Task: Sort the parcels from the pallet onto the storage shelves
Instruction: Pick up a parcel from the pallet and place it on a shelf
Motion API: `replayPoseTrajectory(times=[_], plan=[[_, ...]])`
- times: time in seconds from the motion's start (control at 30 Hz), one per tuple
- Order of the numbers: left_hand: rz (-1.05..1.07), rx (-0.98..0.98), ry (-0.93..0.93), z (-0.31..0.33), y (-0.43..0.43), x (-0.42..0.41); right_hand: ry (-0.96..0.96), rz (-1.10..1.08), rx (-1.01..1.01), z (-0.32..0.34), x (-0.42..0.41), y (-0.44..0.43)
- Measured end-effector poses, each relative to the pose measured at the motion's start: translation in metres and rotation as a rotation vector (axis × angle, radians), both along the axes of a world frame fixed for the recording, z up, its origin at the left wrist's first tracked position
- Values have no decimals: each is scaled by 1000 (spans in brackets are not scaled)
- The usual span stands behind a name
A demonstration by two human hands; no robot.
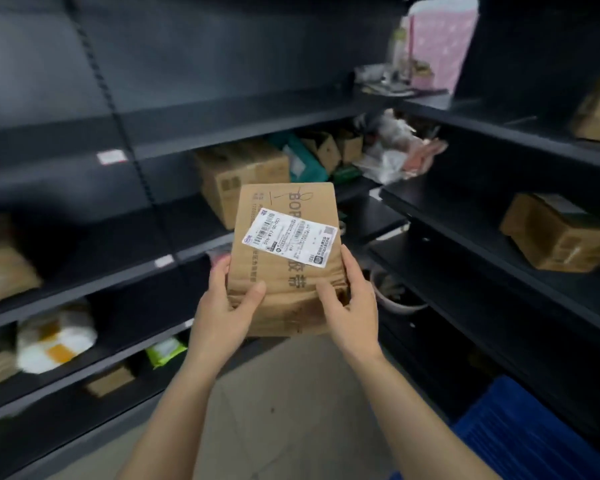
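The person holds one brown parcel (284,306) up in the air in front of the dark shelves (84,271). It is not on any shelf yet. The left hand (226,306) grips its lower left side, with the thumb on top and the fingers round the edge. The right hand (352,306) grips the lower right side the same way. A white label (290,237) on the parcel faces up at the person.

This looks like the step of reading the label and picking a spot. A big box (243,181) sits on the shelf just behind the parcel, and another box (558,233) sits on a shelf to the right. There are bare parts of shelf on both sides.

The next move probably calls for choosing the right shelf, sliding the parcel onto a bare part beside the other boxes, and then letting go with both hands. The parcel looks a bit crumpled at the bottom, so a gentle, flat landing would be best.
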State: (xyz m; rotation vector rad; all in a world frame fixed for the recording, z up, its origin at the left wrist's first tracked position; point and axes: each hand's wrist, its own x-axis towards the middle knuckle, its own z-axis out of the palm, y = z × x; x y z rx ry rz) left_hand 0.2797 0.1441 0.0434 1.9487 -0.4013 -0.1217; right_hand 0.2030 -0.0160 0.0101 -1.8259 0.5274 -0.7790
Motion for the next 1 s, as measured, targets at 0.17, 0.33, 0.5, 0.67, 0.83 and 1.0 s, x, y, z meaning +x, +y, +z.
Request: replayPoseTrajectory(times=[0.17,0.33,0.5,0.67,0.83,1.0], plan=[[77,13,-56,46,117,27,-70,149,-201,52,43,102],[192,40,-182,88,229,50,-152,276,-291,93,87,204],[333,-2,-271,127,316,75,-221,370,-293,125,134,288],[438,-14,-342,155,381,113,-249,492,-289,162,191,348],[499,31,-369,174,423,171,-254,606,-272,189,264,388],[544,81,-382,192,460,247,-254,714,-292,210,354,422]])
